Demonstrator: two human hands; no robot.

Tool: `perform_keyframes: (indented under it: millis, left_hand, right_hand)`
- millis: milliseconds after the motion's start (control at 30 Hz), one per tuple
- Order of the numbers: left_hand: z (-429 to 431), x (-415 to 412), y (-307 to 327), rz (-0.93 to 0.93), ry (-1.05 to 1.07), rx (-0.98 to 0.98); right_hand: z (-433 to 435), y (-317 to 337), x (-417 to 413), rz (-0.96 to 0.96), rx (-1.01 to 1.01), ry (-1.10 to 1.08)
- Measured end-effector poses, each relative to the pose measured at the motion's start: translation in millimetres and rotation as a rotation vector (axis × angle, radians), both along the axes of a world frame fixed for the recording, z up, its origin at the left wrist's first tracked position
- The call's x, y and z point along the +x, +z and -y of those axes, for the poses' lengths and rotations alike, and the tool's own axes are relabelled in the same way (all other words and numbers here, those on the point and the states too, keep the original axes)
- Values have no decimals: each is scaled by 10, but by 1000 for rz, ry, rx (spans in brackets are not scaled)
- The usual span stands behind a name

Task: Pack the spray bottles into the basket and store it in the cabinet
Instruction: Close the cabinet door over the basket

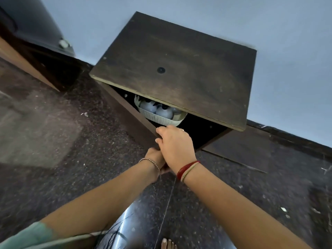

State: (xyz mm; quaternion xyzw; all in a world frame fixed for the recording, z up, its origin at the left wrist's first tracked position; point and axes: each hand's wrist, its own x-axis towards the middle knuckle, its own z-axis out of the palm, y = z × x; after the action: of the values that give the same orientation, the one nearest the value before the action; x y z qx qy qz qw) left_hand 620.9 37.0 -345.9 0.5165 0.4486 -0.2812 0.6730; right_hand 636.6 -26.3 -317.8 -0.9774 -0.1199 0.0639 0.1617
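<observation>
A white slotted basket (161,120) sits inside the dark wooden cabinet (179,65), just under the front edge of its top. Pale round spray bottles (148,106) with dark caps fill the basket; the cabinet top hides its back part. The cabinet's left door (129,114) stands swung out toward me. My right hand (175,144) is at that door's outer edge with the fingers curled over it. My left hand (154,156) lies just below, pressed near the same edge, its fingers covered by my right hand.
The cabinet's right door (237,150) is swung wide open along the wall. Another dark piece of furniture (36,56) stands at the left. The floor (71,141) is dark speckled stone, and my bare foot (168,244) shows at the bottom.
</observation>
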Motion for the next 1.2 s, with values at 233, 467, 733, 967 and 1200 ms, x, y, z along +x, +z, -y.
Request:
perform_keyframes:
  millis: [233,467,733,967,1200]
  left_hand:
    - [336,371,8,156,-6,-20]
    - [335,445,-73,177,-92,-111]
    - [271,423,-91,282,-248,14]
    - [20,342,-139,1460,-1014,1467]
    - [-89,494,-270,1329,-1269,1796]
  right_hand:
    - [562,-138,-24,266,192,-199]
    - [1074,-449,-384,419,158,-308]
    - [1274,-489,-462,486,-48,-264]
    - [1248,-370,-196,505,7,-317]
    - [1357,-304,-48,561,-219,-438]
